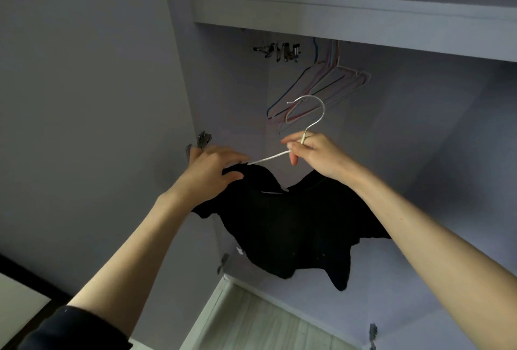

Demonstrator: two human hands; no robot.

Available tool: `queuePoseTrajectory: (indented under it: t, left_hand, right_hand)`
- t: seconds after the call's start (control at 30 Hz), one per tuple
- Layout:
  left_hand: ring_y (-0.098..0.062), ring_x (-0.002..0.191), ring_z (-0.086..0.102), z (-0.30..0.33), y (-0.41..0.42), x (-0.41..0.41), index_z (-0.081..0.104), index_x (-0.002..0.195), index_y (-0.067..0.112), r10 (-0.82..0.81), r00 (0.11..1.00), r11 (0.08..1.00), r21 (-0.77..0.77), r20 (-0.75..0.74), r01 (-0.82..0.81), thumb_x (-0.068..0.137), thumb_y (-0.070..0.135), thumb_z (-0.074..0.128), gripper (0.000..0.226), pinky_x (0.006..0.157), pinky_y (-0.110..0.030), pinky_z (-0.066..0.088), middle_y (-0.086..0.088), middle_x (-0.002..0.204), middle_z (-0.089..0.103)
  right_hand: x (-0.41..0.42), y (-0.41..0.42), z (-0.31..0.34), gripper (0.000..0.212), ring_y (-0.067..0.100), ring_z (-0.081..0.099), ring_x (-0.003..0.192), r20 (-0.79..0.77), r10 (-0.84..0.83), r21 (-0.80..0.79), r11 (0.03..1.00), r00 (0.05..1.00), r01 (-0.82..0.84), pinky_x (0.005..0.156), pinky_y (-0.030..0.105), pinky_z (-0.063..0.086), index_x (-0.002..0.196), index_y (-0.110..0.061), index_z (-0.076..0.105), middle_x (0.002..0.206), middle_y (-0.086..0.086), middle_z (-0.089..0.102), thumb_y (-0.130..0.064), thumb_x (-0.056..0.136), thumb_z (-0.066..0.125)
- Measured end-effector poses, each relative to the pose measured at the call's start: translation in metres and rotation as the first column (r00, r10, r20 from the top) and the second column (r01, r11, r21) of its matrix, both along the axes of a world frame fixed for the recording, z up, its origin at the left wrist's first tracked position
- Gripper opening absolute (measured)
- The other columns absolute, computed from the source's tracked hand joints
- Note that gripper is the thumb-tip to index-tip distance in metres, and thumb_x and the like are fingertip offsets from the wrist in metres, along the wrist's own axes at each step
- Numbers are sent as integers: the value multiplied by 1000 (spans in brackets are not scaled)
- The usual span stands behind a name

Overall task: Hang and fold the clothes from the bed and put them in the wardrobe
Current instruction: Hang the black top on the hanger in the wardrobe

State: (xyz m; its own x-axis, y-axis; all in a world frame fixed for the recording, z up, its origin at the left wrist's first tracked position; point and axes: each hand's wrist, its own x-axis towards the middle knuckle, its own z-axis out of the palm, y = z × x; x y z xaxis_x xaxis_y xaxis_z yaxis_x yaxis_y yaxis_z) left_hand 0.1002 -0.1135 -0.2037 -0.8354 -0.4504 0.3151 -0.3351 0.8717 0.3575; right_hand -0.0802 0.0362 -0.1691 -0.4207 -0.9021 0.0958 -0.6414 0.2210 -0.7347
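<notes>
Bare forearms reach up from a dark sleeve [70, 327] into the open wardrobe [419, 126]. Her right hand [313, 154] pinches the neck of a white wire hanger [307, 114], fingers curled tight around it just under the hook. Left hand [209, 173] grips the shoulder of the black garment [293, 226], thumb and fingers closed on the cloth where the hanger's arm enters it. That garment droops from the hanger, held up below the shelf [335, 14]. Further back, empty coloured hangers [321, 84] dangle under the shelf
</notes>
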Motion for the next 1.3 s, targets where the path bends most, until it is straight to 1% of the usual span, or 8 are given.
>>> queuePoseTrajectory:
  t: [0.13, 0.37, 0.5, 0.6, 0.73, 1.0, 1.17, 1.3]
  left_hand:
    - [-13, 95, 57, 1, 3, -6, 70, 102, 24, -72, 997, 988, -137, -38, 67, 86, 21, 65, 16, 77, -26, 15, 8, 98, 65]
    - [-19, 65, 58, -3, 3, -10, 77, 83, 7, -86, 981, 995, 30, -173, 92, 79, 3, 71, 9, 70, -4, 32, -3, 74, 63]
    - [-11, 55, 49, -4, -2, -4, 77, 81, 6, -54, 976, 999, -3, -210, 54, 76, -1, 72, 10, 72, -1, 28, -4, 68, 61]
    - [-14, 61, 52, -4, -9, 0, 77, 84, 7, 6, 978, 998, 61, -210, 7, 78, 2, 72, 9, 76, -19, 36, 1, 70, 59]
    - [-3, 63, 51, -7, -17, 5, 77, 85, 11, 78, 986, 985, 165, -147, -53, 79, 8, 72, 9, 65, -3, 34, 13, 67, 54]
    - [-14, 64, 57, -24, -18, 14, 77, 80, 10, 117, 974, 987, 134, -195, -92, 77, 6, 74, 6, 66, -4, 34, 15, 66, 53]
    - [2, 55, 47, -25, -4, 1, 77, 79, 9, 27, 956, 998, 65, -292, -8, 74, 2, 75, 9, 63, -1, 34, 16, 66, 52]
    - [2, 58, 51, -29, -8, 1, 77, 82, 11, 54, 949, 992, 126, -310, -16, 77, 3, 73, 10, 62, -5, 37, 21, 67, 53]
  right_hand:
    - [-2, 1, 2, 45, -3, 50, 103, 46, -8, -4, 1000, 999, 8, 74, -9, 27, 56, -16, 58, 117, -10, 59, -19, 99, 45]
    - [-15, 21, -17, 12, -4, 47, 115, 111, 43, 59, 997, 993, -50, 84, -3, 31, 100, -33, 65, 116, -21, 56, -34, 90, 58]
    - [-36, 37, -37, 37, 10, 44, 127, -41, 8, 249, 968, 999, 2, 96, 13, 25, 118, -25, 64, 126, -6, 56, -35, 82, 69]
    - [-39, 45, -52, 14, -1, 62, 95, 11, -11, 234, 972, 1000, 8, 81, 9, 38, 99, -24, 72, 92, -17, 68, -25, 86, 68]
    - [-42, 48, -64, 28, -14, 50, 49, 63, -49, 179, 983, 997, 37, 54, 4, 35, 68, -42, 68, 51, -26, 56, -24, 88, 65]
    - [-64, 58, -53, 22, 4, 62, 95, -57, -123, 186, 974, 991, 132, 87, 20, 44, 107, -20, 72, 106, -1, 71, -23, 86, 67]
    - [-56, 46, -50, 63, 10, 55, 113, -35, -28, 370, 928, 999, 39, 104, 32, 40, 137, -28, 47, 119, -8, 60, -30, 79, 74]
    - [-59, 53, -62, 8, 13, 54, 77, -204, -41, 381, 917, 978, 118, 64, 21, 41, 78, -26, 66, 75, -11, 56, -25, 82, 72]
